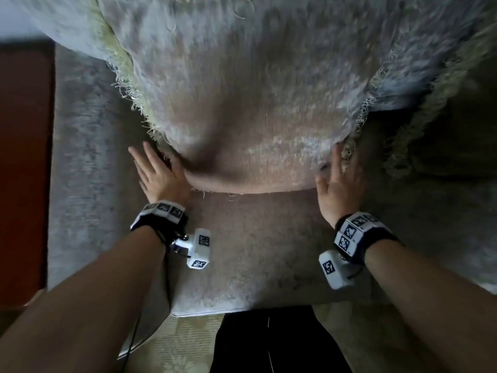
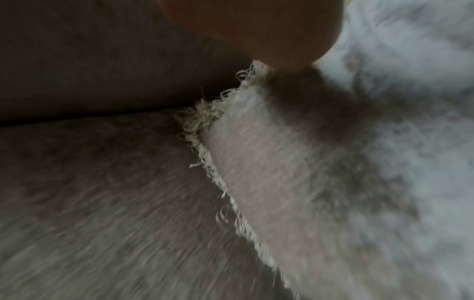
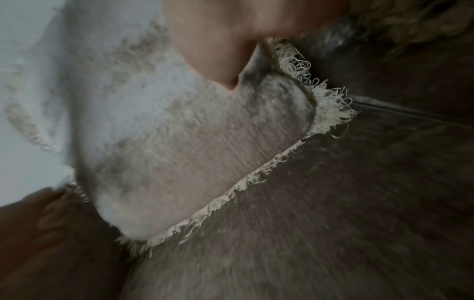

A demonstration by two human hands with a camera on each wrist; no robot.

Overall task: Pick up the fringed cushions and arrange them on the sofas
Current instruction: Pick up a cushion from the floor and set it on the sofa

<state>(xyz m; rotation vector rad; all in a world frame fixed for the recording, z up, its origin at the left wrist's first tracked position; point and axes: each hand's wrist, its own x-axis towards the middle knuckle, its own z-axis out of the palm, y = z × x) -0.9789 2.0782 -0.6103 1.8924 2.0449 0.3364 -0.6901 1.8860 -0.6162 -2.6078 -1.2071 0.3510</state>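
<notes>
We see a large grey cushion point(image 1: 250, 109) with a pale fringe point(image 1: 129, 84) standing on the seat of a grey sofa point(image 1: 258, 259), its lower edge resting on the seat at about 12 o'clock from the wrists. The left hand point(image 1: 158, 175) sits at the cushion's 8 o'clock corner, fingers straight and spread, the palm side against the fabric; the left wrist view shows part of that hand point(image 2: 271, 30) pressing into the cushion point(image 2: 333, 162) right by the fringe point(image 2: 205, 121). The right hand point(image 1: 340, 184) lies flat at the 4 o'clock corner, fingers extended along the edge, not curled round anything we can make out. In the right wrist view a finger point(image 3: 218, 40) presses into the cushion point(image 3: 179, 132) beside its frayed corner point(image 3: 325, 109), and the left hand point(image 3: 38, 213) shows dimly at 8 o'clock.

A second fringed cushion point(image 1: 430, 109) lies in shadow at 2 o'clock, just beside the first. A reddish-brown surface point(image 1: 24, 170) runs along 9 o'clock of the sofa. Both wrists carry bands with black-and-white markers point(image 1: 352, 232). The pictures are blurred.
</notes>
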